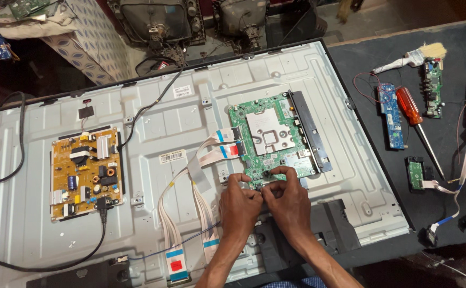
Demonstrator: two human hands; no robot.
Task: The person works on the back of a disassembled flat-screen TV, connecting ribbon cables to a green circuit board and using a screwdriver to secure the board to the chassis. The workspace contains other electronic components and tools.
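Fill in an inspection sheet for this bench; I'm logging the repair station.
Surface: dark table bearing an opened TV back panel.
Job's things: green board; yellow board.
Clutter: screwdriver, brush, small boards.
Grippers: left hand and right hand both pinch at the green board's lower edge; what they grip is hidden.
Cables: white ribbon cables; black cord into the yellow board.
Surroundings: old tube sets behind.

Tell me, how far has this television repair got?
Done: the back cover is off, baring the metal rear panel, yellow power board and green main board. In hand: left hand and right hand pinch at the main board's lower edge. Left: both boards sit mounted, and the back is uncovered.
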